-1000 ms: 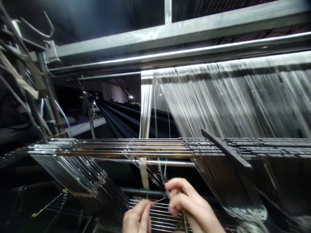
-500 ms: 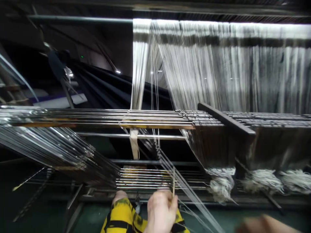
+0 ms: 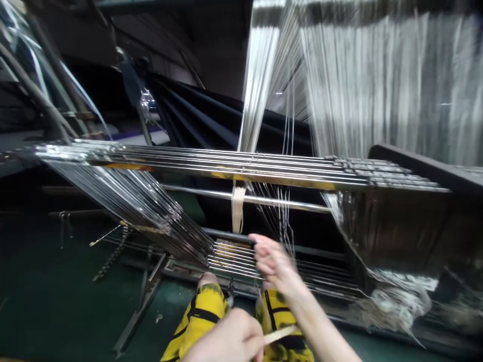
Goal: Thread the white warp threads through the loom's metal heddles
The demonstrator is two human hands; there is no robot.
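Observation:
My left hand (image 3: 226,343) sits low at the bottom edge, closed in a fist round a thin tan stick (image 3: 279,334) that points right. My right hand (image 3: 272,262) reaches up and forward, its fingers curled and slightly blurred. It is just below a few loose white threads (image 3: 284,221) that hang through the row of horizontal metal bars (image 3: 241,171). What its fingers pinch is not visible. A broad sheet of white warp threads (image 3: 377,80) hangs behind, at the upper right.
A slanted bundle of thin metal heddle wires (image 3: 143,206) runs down on the left to a lower rack of rods (image 3: 234,256). A dark wooden frame (image 3: 411,216) and frayed thread ends (image 3: 396,296) are on the right. Yellow-and-black clothed legs (image 3: 204,314) show over a green floor (image 3: 56,301).
The view has swung down and left. My right hand came back from the lower right up to the hanging threads. My left hand dropped low, the tan stick now lying sideways.

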